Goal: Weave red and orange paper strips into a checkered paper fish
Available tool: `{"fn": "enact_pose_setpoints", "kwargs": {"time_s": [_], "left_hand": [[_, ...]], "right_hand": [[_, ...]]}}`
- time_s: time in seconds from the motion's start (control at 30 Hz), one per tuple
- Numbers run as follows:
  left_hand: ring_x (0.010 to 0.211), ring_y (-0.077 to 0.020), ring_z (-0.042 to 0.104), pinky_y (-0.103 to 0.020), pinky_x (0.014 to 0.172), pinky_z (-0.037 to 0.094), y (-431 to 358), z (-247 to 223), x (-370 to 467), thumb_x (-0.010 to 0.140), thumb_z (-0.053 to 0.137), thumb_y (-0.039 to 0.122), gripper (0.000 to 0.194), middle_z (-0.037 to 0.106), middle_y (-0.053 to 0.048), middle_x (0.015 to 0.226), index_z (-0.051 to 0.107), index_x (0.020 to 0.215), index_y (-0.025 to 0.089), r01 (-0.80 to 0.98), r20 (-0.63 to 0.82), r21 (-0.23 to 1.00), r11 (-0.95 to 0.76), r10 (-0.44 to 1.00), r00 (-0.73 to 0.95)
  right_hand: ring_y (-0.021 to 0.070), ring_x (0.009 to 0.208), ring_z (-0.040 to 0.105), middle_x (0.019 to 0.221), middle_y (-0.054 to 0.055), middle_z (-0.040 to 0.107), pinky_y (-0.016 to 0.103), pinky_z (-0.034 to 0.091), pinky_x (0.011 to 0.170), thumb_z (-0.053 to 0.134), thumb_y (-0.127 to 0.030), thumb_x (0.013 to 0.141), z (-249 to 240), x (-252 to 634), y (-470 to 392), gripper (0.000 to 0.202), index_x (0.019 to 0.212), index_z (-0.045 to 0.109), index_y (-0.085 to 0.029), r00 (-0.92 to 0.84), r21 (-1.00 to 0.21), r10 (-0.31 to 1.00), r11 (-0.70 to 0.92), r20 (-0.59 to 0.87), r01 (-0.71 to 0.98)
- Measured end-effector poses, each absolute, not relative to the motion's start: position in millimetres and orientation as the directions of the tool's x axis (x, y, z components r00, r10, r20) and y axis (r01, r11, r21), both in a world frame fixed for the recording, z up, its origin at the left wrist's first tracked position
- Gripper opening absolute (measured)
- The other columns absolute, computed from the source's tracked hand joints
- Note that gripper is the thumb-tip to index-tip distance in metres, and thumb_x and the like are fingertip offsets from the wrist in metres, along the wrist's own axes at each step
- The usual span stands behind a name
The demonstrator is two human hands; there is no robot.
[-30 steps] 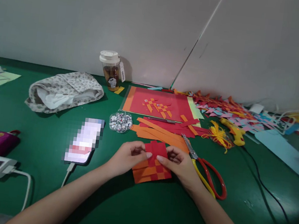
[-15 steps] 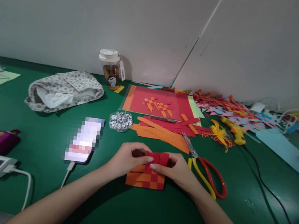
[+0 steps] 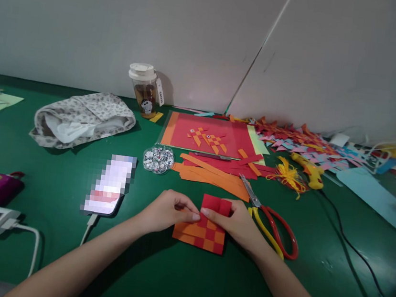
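Note:
Red and orange paper strips are woven into a checkered piece (image 3: 204,238), held low over the green table in front of me. My left hand (image 3: 172,213) pinches the piece near its upper left part, thumb and fingertips together. On the other side, my right hand (image 3: 234,220) grips the red upper part, with the thumb on top and the other fingers largely hidden behind the paper. Just right of my right hand lie open scissors (image 3: 261,207) with red and yellow handles. Loose orange strips (image 3: 216,179) lie beyond my hands.
A phone (image 3: 110,186), cloth bag (image 3: 82,117) and lidded cup (image 3: 143,91) stand or lie to the left. Ahead are woven fish on red sheets (image 3: 236,134) and a box of googly eyes (image 3: 159,158). A yellow glue gun (image 3: 308,172) with its cord lies right.
The woven piece has shifted slightly right and tilted, with its red upper part now more exposed. My left fingertips have moved lower relative to it, and the whole view has shifted a little.

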State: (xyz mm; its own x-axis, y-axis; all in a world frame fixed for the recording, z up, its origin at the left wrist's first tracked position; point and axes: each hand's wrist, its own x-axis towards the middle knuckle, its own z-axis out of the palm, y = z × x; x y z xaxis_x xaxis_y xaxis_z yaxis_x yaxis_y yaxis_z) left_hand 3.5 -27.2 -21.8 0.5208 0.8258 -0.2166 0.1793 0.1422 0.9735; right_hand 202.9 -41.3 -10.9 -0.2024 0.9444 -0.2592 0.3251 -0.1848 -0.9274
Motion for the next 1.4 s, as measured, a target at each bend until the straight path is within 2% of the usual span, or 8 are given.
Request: {"fn": "enact_pose_setpoints", "kwargs": {"time_s": [0.3, 0.47, 0.67, 0.9, 1.0, 1.13, 1.27, 1.4], "left_hand": [[0.060, -0.0123, 0.057, -0.022, 0.056, 0.040, -25, -20, 0, 0.070, 0.069, 0.034, 0.018, 0.067, -0.001, 0.067, 0.071, 0.076, 0.018, 0.203, -0.251, 0.966, 0.163, 0.785, 0.566], [0.064, -0.0128, 0.057, -0.021, 0.056, 0.040, -26, -17, 0, 0.061, 0.076, 0.031, 0.029, 0.066, -0.001, 0.072, 0.067, 0.085, 0.017, 0.228, -0.248, 0.964, 0.141, 0.787, 0.565], [0.063, -0.0119, 0.055, -0.021, 0.055, 0.039, -25, -17, -2, 0.064, 0.074, 0.027, 0.021, 0.063, 0.000, 0.071, 0.066, 0.081, 0.017, 0.229, -0.234, 0.966, 0.117, 0.775, 0.587], [0.084, -0.0149, 0.059, -0.026, 0.073, 0.047, -19, -6, -2, 0.060, 0.079, 0.022, 0.052, 0.060, -0.004, 0.097, 0.054, 0.106, 0.020, -0.078, -0.196, 0.969, 0.234, 0.921, 0.336], [0.075, -0.0128, 0.060, -0.027, 0.072, 0.047, -21, -1, 0, 0.057, 0.081, 0.020, 0.065, 0.061, -0.004, 0.094, 0.049, 0.113, 0.019, -0.171, -0.266, 0.929, 0.329, 0.914, 0.307], [0.076, -0.0168, 0.063, -0.029, 0.069, 0.049, -28, 0, 5, 0.058, 0.081, 0.023, 0.054, 0.065, -0.008, 0.095, 0.056, 0.105, 0.015, -0.175, -0.334, 0.873, 0.455, 0.819, 0.466], [0.082, -0.0199, 0.064, -0.029, 0.068, 0.050, -30, -2, 7, 0.060, 0.081, 0.025, 0.049, 0.066, -0.009, 0.097, 0.058, 0.102, 0.015, -0.188, -0.356, 0.878, 0.440, 0.864, 0.356], [0.080, -0.0169, 0.064, -0.025, 0.064, 0.049, -26, -6, 5, 0.064, 0.077, 0.026, 0.042, 0.067, -0.007, 0.095, 0.059, 0.101, 0.017, -0.214, -0.302, 0.897, 0.388, 0.889, 0.344]], "right_hand": [[0.0103, 0.050, 0.047, 0.053, -0.004, 0.054, 0.021, 0.037, 0.045, 0.070, -0.047, 0.064, -6, 199, -42, 0.033, 0.059, 0.056, -0.017, -0.196, -0.912, 0.946, -0.170, -0.257, 0.373], [0.0118, 0.054, 0.052, 0.060, -0.002, 0.059, 0.021, 0.041, 0.049, 0.070, -0.046, 0.066, -6, 199, -42, 0.031, 0.065, 0.058, -0.017, -0.190, -0.917, 0.937, -0.218, -0.292, 0.335], [0.0122, 0.055, 0.054, 0.060, -0.002, 0.060, 0.021, 0.042, 0.049, 0.072, -0.044, 0.065, -6, 201, -43, 0.030, 0.062, 0.059, -0.016, -0.207, -0.922, 0.939, -0.195, -0.274, 0.335], [0.0231, 0.074, 0.066, 0.080, 0.005, 0.071, 0.033, 0.055, 0.064, 0.077, -0.041, 0.060, -14, 200, -37, 0.031, 0.078, 0.067, -0.017, 0.146, -0.989, 0.978, -0.147, -0.148, -0.018], [0.0253, 0.083, 0.066, 0.089, 0.007, 0.071, 0.036, 0.056, 0.071, 0.077, -0.038, 0.061, -17, 197, -36, 0.034, 0.086, 0.068, -0.018, 0.226, -0.990, 0.969, -0.070, -0.097, -0.124], [0.0196, 0.070, 0.064, 0.075, 0.004, 0.070, 0.032, 0.054, 0.065, 0.075, -0.036, 0.064, -18, 192, -40, 0.023, 0.075, 0.068, -0.017, 0.187, -0.998, 0.980, -0.063, -0.066, -0.018], [0.0137, 0.060, 0.059, 0.066, 0.000, 0.066, 0.025, 0.050, 0.056, 0.073, -0.037, 0.067, -17, 187, -46, 0.021, 0.069, 0.065, -0.018, 0.122, -0.994, 0.991, -0.072, -0.062, 0.077], [0.0142, 0.065, 0.060, 0.072, 0.000, 0.067, 0.024, 0.051, 0.059, 0.073, -0.038, 0.068, -16, 186, -47, 0.022, 0.075, 0.065, -0.018, 0.076, -0.993, 0.991, -0.115, -0.112, 0.040]]}}
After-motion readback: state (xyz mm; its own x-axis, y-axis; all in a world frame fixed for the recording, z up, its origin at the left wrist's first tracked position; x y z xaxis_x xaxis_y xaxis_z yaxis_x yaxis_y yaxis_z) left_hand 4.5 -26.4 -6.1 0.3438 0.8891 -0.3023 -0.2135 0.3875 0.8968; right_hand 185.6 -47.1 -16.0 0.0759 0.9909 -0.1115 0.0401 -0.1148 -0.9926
